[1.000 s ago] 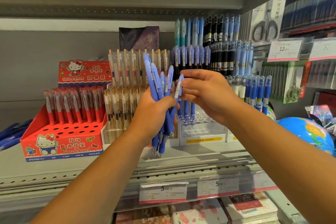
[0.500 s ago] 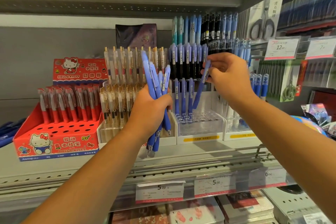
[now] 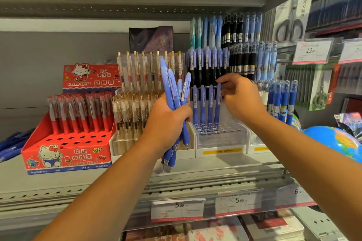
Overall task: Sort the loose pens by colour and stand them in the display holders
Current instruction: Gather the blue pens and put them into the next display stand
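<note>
My left hand [image 3: 166, 119] grips a bundle of several light-blue pens [image 3: 172, 88], held upright in front of the shelf. To its right stands a clear display holder [image 3: 221, 135] with a row of matching blue pens [image 3: 202, 103] in its back holes. My right hand [image 3: 241, 100] pinches the top of the rightmost blue pen [image 3: 217, 109], which stands upright in the holder. The holder's front holes hold nothing.
A red Hello Kitty box [image 3: 66, 154] of red pens stands at the left, with clear gold-clip pens [image 3: 135, 107] beside it. A tiered rack of blue and black pens [image 3: 225, 60] rises behind. Dark-blue pens [image 3: 282, 100] and a globe [image 3: 337, 143] are at the right. Loose blue pens [image 3: 9, 146] lie far left.
My right hand drew one blue pen from the bundle, carried it right and stood it in the clear holder beside the others. My left hand stayed about where it was.
</note>
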The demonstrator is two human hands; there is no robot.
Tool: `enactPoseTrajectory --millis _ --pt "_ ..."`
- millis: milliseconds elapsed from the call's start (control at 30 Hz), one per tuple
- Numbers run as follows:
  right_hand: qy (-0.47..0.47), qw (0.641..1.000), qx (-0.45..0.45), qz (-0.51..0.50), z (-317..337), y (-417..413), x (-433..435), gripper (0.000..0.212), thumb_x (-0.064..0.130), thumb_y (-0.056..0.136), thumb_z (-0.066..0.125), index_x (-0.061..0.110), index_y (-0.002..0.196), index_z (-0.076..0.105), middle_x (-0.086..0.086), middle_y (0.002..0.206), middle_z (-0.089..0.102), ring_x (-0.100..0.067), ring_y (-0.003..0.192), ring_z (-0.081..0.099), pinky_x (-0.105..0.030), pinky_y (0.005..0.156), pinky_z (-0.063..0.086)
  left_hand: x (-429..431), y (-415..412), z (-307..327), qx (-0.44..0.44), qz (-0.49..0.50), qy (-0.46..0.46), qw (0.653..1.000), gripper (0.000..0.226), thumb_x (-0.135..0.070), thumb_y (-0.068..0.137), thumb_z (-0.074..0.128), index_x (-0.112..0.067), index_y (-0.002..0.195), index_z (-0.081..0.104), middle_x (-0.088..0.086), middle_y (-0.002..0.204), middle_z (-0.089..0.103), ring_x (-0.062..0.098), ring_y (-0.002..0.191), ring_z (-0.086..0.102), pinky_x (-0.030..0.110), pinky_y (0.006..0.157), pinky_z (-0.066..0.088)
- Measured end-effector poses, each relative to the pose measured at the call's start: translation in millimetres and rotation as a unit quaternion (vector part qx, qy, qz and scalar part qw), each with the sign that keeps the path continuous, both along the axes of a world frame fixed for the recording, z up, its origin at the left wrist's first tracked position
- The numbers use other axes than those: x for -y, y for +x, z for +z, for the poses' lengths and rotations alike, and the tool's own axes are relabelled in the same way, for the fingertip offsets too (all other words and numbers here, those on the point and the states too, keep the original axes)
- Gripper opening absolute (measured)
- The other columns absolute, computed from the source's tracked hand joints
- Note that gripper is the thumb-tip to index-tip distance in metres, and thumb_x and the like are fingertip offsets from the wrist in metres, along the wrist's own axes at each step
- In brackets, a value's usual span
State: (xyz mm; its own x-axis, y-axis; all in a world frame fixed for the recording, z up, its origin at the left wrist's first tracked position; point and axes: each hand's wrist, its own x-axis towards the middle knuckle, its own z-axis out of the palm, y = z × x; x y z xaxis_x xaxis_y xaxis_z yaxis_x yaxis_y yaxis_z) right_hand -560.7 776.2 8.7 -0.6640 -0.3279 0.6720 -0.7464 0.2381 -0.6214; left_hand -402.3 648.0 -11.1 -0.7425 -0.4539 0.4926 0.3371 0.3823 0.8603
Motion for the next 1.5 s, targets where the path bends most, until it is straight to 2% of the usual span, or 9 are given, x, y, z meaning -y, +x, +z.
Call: enactPoseTrajectory --millis 200,300,433,567,700,767,1000,1333,1500 --pt "0.054 0.998 -0.019 -0.019 0.2 -4.9 4.5 0.054 -0.020 0.084 0.045 0.019 0.119 0.060 -0.001 0.084 0.060 -0.014 0.077 0.060 -0.043 0.078 0.059 0.0 1.0 -1.1 -0.010 -0.033 -0.014 0.999 0.028 -0.002 0.089 0.059 -0.025 0.105 0.059 -0.001 0.063 0.058 0.025 0.061 0.043 0.032 0.051 0.048" --pt "0.086 0.996 -0.022 -0.023 -0.7 -5.2 4.8 0.054 -0.017 0.086 0.044 0.019 0.124 0.057 -0.002 0.080 0.060 -0.017 0.072 0.060 -0.046 0.074 0.060 -1.7 2.6 -0.3 -0.016 -0.037 -0.019 0.999 0.031 -0.001 0.090 0.059 -0.030 0.100 0.059 0.011 0.069 0.054 0.027 0.062 0.043 0.036 0.052 0.047" --pt "0.131 0.988 -0.055 -0.063 -2.7 3.2 1.2 0.062 -0.008 0.089 0.049 0.022 0.141 0.040 0.000 0.085 0.061 -0.012 0.071 0.059 -0.029 0.059 0.053 -2.1 2.8 -0.7 -0.014 -0.040 -0.021 0.999 0.029 -0.003 0.089 0.060 -0.031 0.098 0.060 0.013 0.073 0.054 0.027 0.063 0.043 0.037 0.054 0.048" --pt "0.035 0.996 -0.079 -0.022 -3.7 27.6 0.3 0.046 0.009 0.092 0.055 0.019 0.136 0.044 0.003 0.107 0.057 -0.012 0.090 0.057 -0.032 0.077 0.050 -2.0 1.8 -1.5 -0.013 -0.037 -0.031 0.999 0.014 -0.013 0.082 0.064 -0.021 0.093 0.061 0.015 0.075 0.053 0.025 0.063 0.046 0.040 0.059 0.047" --pt "-0.061 0.968 0.088 0.228 8.1 60.8 7.7 0.021 0.015 0.095 0.060 0.017 0.115 0.063 0.005 0.094 0.072 -0.009 0.083 0.068 -0.028 0.069 0.056 -0.7 0.1 -2.3 -0.030 -0.046 -0.046 0.997 0.024 -0.001 0.090 0.059 -0.025 0.089 0.059 -0.011 0.056 0.057 0.008 0.049 0.052 0.018 0.050 0.045" --pt "-0.081 0.952 0.112 0.274 11.8 69.2 10.2 0.021 0.012 0.093 0.064 0.012 0.114 0.065 0.004 0.084 0.071 -0.008 0.076 0.069 -0.026 0.065 0.055 -1.2 1.4 -1.8 -0.032 -0.052 -0.049 0.997 0.029 0.000 0.091 0.058 -0.028 0.088 0.058 -0.015 0.053 0.058 0.002 0.047 0.053 0.014 0.047 0.045" --pt "-0.090 0.951 0.153 0.252 13.4 72.3 11.1 0.022 0.010 0.092 0.067 0.010 0.114 0.066 0.000 0.084 0.072 -0.007 0.074 0.069 -0.023 0.066 0.054 -2.2 4.1 -0.9 -0.044 -0.069 -0.026 0.996 0.011 -0.005 0.093 0.061 -0.013 0.098 0.055 -0.018 0.055 0.062 0.001 0.047 0.056 0.014 0.047 0.045" --pt "-0.198 0.919 0.240 0.244 25.6 64.7 -7.3 0.028 -0.004 0.097 0.052 0.003 0.123 0.058 -0.013 0.103 0.071 -0.020 0.080 0.069 -0.029 0.067 0.059 -0.2 1.0 -1.4 -0.003 -0.033 -0.008 0.999 0.012 -0.014 0.095 0.060 -0.020 0.085 0.055 -0.011 0.051 0.052 0.012 0.045 0.043 0.027 0.047 0.045" --pt "-0.247 0.916 0.235 0.212 38.4 56.2 -14.0 0.024 -0.003 0.098 0.050 0.016 0.108 0.061 -0.012 0.105 0.068 -0.021 0.088 0.069 -0.026 0.063 0.058 -0.7 1.7 -0.8 0.003 -0.020 -0.003 1.000 0.015 -0.008 0.092 0.060 -0.022 0.094 0.057 0.009 0.069 0.049 0.024 0.054 0.041 0.033 0.046 0.046"
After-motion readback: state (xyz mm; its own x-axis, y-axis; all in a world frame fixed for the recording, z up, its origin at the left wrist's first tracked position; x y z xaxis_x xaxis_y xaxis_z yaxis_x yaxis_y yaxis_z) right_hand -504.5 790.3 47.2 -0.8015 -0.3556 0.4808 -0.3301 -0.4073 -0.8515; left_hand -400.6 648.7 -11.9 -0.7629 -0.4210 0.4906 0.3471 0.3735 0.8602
